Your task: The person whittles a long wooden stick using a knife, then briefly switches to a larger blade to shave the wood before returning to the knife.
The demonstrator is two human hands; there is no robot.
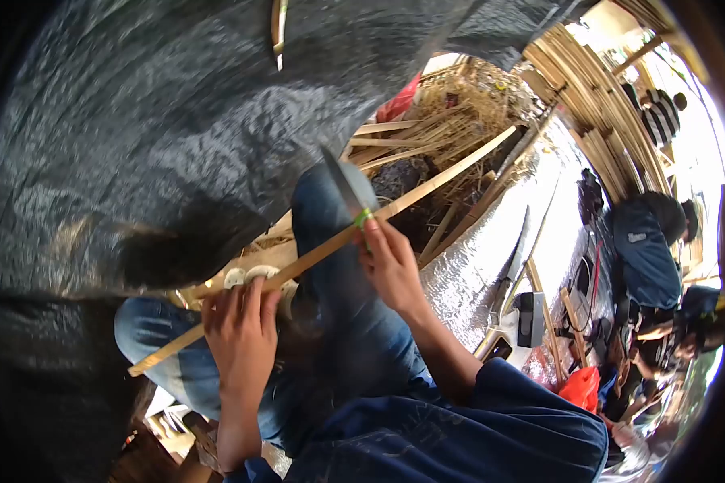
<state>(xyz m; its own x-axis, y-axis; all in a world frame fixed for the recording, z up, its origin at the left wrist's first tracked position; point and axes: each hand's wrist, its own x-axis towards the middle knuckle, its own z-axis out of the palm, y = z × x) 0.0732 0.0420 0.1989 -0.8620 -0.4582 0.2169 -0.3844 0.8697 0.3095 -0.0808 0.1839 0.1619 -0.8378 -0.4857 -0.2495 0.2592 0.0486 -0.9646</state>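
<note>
Holding knife (pixel 344 184) across pale strip (pixel 439 181)

Room over silver sheet (pixel 469 283), black tarp (pixel 177 121) leftward

Black on tarp (pixel 177 105), silver on sheet (pixel 479 274). Faded blue on jeans (pixel 342 282), navy on shirt (pixel 467 435). Tan on strip (pixel 321 256), green on knife handle (pixel 363 216), orange-red on bag (pixel 582 389). Black-and-white stripes on far top (pixel 660 119), probably.
</note>
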